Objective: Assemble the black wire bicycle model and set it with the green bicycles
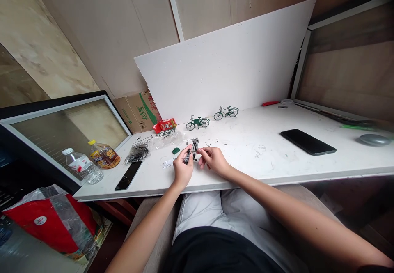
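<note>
Over a white table's near side (246, 158), the left hand (184, 169) grips a small black model bicycle (195, 145); the right hand (214, 161) has curled fingers beside it, any pinch unclear. Assembly seems in hand; the next move calls for steady fingertips.

white table (255, 141) | white board (227, 67) before beige panelled wall (138, 18) | marbled wall (40, 39) left | framed panes (70, 127) either side

A black top (220, 250) was worn with creased, off-white trousers (201, 211); both forearms (258, 191) and both hands (184, 169) were bare.
</note>
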Action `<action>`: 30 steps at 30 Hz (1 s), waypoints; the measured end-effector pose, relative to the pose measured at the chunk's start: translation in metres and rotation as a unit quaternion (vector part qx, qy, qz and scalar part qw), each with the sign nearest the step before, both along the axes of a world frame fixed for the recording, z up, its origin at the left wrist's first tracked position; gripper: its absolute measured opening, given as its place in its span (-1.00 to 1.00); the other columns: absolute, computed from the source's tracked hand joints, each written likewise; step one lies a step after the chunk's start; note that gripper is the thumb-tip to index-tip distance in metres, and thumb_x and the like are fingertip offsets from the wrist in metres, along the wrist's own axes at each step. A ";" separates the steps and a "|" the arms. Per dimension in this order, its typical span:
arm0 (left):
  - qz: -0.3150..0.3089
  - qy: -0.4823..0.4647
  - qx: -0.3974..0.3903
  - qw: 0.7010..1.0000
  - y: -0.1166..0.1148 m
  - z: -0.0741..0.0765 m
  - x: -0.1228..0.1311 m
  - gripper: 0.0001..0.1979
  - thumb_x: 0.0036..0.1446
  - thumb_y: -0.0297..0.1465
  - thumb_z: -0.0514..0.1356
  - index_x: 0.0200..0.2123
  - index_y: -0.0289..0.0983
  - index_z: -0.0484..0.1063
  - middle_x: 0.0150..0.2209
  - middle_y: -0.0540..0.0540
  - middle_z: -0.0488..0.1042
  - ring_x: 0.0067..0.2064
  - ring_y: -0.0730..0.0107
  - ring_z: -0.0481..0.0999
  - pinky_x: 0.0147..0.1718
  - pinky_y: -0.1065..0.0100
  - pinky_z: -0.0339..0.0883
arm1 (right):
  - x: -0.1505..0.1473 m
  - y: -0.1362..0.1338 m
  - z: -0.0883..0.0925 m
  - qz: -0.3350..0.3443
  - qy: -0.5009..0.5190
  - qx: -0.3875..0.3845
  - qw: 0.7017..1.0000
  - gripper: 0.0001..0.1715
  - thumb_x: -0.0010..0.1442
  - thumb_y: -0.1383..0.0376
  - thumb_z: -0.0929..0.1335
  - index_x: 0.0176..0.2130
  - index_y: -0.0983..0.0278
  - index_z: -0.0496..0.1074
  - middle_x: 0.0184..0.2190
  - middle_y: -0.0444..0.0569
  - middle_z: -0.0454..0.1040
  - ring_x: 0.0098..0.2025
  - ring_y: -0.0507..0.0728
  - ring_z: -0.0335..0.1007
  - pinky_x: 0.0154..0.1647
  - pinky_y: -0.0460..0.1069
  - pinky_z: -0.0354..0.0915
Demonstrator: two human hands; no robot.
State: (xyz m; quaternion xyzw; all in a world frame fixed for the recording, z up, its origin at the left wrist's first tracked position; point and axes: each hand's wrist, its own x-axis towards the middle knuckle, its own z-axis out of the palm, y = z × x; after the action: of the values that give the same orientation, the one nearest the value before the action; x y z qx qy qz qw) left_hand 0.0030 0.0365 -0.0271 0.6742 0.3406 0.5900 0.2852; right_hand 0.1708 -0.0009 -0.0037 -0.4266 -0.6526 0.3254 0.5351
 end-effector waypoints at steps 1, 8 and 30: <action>-0.004 -0.005 0.001 1.000 0.000 0.000 0.001 -0.63 0.33 -0.30 0.29 0.16 -0.23 0.54 0.19 -0.27 0.57 0.27 0.07 0.54 0.36 0.02 0.31 | 0.000 0.002 -0.002 -0.007 0.004 -0.002 1.000 -0.48 0.48 -0.06 0.25 -0.34 0.23 0.44 -0.55 -0.07 0.58 -0.53 0.12 0.48 -0.29 0.00 0.38; -0.052 -0.156 -0.123 0.979 0.007 0.016 0.001 -0.54 0.26 -0.27 0.39 0.14 -0.27 0.37 0.19 -0.40 0.56 0.23 0.01 0.58 0.29 -0.06 0.40 | 0.008 0.021 -0.020 -0.049 0.093 -0.007 0.994 -0.33 0.48 -0.24 0.09 -0.35 0.17 0.30 -0.52 -0.11 0.47 -0.46 0.12 0.46 -0.27 0.02 0.40; -0.169 -0.108 -0.204 0.958 0.030 0.071 0.056 -0.55 0.14 -0.48 0.38 0.09 -0.25 0.40 0.13 -0.34 0.61 0.22 0.02 0.59 0.27 -0.09 0.40 | 0.032 0.032 0.008 -0.104 0.355 -0.141 0.918 -0.37 0.11 0.10 0.56 -0.22 0.12 0.06 -0.37 -0.17 0.49 -0.41 0.09 0.54 -0.48 -0.06 0.41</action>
State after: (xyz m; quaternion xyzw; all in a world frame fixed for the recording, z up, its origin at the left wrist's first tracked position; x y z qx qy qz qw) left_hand 0.0592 0.0662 0.0436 0.5820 0.3018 0.5201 0.5475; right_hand 0.2032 0.0308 0.0048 -0.4192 -0.3191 0.4864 0.6971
